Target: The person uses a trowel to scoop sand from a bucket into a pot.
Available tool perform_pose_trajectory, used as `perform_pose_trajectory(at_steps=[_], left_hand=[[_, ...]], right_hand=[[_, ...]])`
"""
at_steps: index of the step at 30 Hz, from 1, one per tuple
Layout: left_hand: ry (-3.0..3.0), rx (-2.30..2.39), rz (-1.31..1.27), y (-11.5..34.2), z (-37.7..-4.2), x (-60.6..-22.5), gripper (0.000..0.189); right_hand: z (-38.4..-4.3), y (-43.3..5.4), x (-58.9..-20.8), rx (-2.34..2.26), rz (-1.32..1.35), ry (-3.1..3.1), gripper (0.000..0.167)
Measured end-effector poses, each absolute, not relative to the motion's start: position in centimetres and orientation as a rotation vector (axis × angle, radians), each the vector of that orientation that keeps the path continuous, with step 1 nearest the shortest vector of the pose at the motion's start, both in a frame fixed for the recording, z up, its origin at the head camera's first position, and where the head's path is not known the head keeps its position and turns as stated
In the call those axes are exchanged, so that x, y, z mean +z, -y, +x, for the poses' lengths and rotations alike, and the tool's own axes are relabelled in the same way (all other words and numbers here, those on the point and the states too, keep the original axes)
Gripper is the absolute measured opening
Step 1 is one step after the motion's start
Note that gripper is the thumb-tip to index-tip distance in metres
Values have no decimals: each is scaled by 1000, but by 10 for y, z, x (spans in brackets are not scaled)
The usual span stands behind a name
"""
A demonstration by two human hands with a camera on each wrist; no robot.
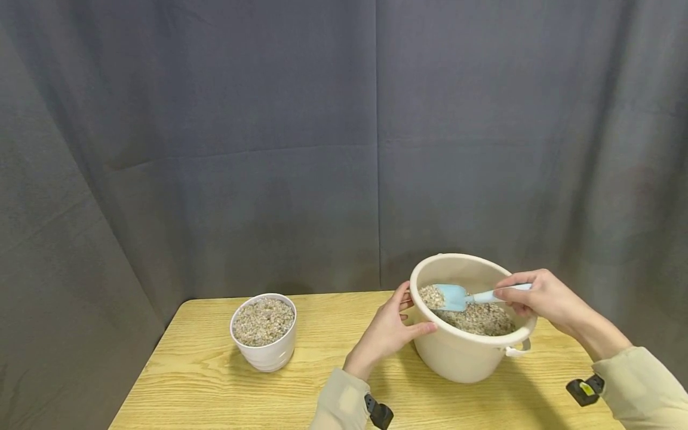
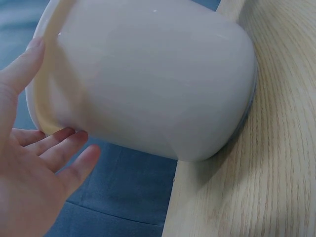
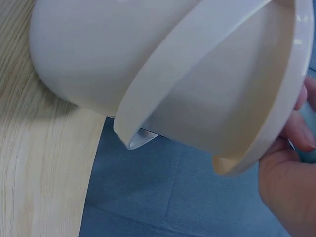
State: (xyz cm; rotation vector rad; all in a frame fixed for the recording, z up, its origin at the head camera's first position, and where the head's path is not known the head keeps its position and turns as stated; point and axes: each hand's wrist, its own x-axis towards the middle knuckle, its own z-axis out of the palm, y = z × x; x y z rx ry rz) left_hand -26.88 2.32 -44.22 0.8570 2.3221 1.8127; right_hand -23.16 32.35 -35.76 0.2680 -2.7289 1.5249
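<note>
A cream bucket [image 1: 457,358] stands on the table with tan-grey granules [image 1: 484,321] inside. My left hand [image 1: 388,328] rests against the outside of its rim, thumb at the front and fingers spread round the left side. In the left wrist view, the left thumb [image 2: 29,61] touches the rim and the fingers look fairly relaxed. My right hand [image 1: 540,295] grips the pale handle of a light blue hand trowel [image 1: 452,297] over the bucket's right rim. Granules cover the front of the trowel's blade inside the bucket. In the right wrist view, the bucket wall hides most of the trowel.
At the left of the table stands a white pot [image 1: 271,357] filled to near its rim with similar granules. The bucket's carrying handle [image 3: 163,69] hangs down its outside. A wooden table [image 1: 204,382] meets a dark grey curtain [image 1: 279,179] behind.
</note>
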Motion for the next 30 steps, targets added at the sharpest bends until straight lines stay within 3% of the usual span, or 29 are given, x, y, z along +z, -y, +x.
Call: perform_pose_trajectory(at_steps=[10,22,30], left_hand=[[-2328,1804,835,-23,-268,-441,92],[-2328,1798,836,-22,-267,-439,93],[-2338,1785,836,-21,-268,-439,91]], right_hand=[[-218,-328,-360,1569,214,2638,28],[-204,-342,-376,1755,147,2412,9],[-201,-344,-381,1845,181,2302,12]])
